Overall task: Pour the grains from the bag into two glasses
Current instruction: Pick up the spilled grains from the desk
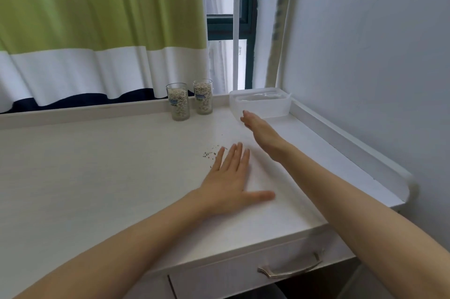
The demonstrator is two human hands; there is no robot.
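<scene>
Two clear glasses stand side by side at the back edge of the white desk (97, 164). The left glass (178, 102) and the right glass (202, 97) each hold pale grains nearly to the rim. My left hand (231, 181) lies flat on the desk with fingers spread, holding nothing. My right hand (261, 132) is stretched out flat, fingers together, just in front of a white plastic container (261, 104), apart from it. A few spilled grains (210, 153) lie by my left fingertips. No bag is visible.
A raised lip (341, 133) runs along the back and right sides of the desk. A drawer with a metal handle (289, 269) sits below the front edge. A striped curtain (97, 31) hangs behind, with a window and the wall on the right.
</scene>
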